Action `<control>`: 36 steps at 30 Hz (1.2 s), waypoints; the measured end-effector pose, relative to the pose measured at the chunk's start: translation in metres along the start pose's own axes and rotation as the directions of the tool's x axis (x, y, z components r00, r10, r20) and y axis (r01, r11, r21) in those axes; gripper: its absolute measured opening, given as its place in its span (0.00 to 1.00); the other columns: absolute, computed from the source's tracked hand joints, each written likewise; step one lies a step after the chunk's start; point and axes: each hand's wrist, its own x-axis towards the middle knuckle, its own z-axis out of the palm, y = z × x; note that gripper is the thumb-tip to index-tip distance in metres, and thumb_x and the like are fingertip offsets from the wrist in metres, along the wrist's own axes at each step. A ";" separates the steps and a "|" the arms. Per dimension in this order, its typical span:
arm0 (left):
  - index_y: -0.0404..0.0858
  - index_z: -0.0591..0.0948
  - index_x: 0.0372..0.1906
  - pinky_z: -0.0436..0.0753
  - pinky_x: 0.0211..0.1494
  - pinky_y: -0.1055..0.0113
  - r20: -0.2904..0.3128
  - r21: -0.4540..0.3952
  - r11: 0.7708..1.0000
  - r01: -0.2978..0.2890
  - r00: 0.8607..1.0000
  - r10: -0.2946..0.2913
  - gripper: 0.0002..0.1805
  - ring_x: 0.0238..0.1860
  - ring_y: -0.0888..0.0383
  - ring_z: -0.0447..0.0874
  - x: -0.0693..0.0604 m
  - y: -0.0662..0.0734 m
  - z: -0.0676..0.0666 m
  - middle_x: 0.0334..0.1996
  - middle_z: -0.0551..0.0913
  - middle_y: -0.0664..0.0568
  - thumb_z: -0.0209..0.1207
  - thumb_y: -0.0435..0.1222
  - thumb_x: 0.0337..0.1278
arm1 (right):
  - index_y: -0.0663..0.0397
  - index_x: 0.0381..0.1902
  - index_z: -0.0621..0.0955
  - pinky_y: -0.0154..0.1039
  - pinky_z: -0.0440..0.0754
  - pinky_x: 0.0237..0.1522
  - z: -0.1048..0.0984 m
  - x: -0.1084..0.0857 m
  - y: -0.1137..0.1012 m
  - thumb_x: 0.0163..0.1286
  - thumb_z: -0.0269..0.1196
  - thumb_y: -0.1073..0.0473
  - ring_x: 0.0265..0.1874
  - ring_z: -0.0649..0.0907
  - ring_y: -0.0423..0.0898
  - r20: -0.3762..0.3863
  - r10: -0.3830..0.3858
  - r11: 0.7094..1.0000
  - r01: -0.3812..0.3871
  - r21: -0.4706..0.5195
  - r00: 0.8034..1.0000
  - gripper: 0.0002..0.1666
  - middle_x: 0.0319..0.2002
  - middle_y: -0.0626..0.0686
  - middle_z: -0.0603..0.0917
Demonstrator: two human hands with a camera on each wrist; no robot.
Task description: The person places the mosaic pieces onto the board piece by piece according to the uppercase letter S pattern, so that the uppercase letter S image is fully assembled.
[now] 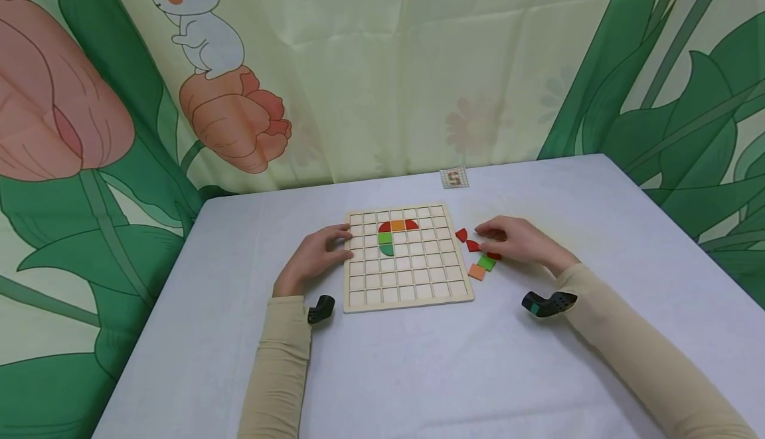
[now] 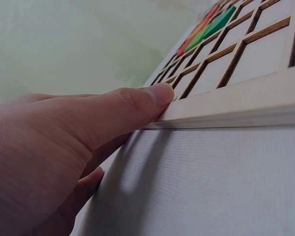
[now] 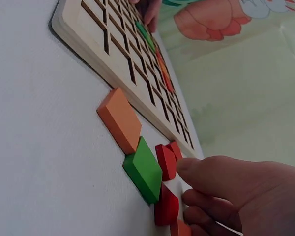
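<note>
A wooden grid board (image 1: 412,306) lies on the table. In its cells sit a red quarter-round piece (image 1: 385,227), an orange square (image 1: 398,225), another red quarter-round piece (image 1: 411,224), a light green square (image 1: 385,238) and a dark green quarter-round piece (image 1: 386,250). My left hand (image 1: 312,256) touches the board's left edge, its thumb (image 2: 160,94) resting on the rim. Right of the board, my right hand (image 1: 514,241) hovers over loose red pieces (image 1: 473,246), thumb beside one; contact is unclear. A green square (image 1: 487,263) and an orange square (image 1: 477,271) lie nearby.
A small card with a printed grid picture (image 1: 455,177) lies near the table's back edge. White cloth covers the table (image 1: 382,372). Black devices (image 1: 548,303) are strapped at both wrists. A patterned curtain (image 1: 382,80) hangs behind.
</note>
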 end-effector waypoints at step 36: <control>0.36 0.81 0.55 0.61 0.74 0.55 -0.020 -0.003 0.999 -0.033 0.999 0.033 0.22 0.71 0.50 0.63 0.000 -0.003 0.001 0.67 0.73 0.49 0.69 0.38 0.55 | 0.61 0.52 0.83 0.51 0.82 0.50 -0.010 -0.029 0.021 0.64 0.68 0.62 0.48 0.79 0.53 -0.029 -0.142 0.974 0.134 -0.183 0.989 0.19 0.47 0.56 0.82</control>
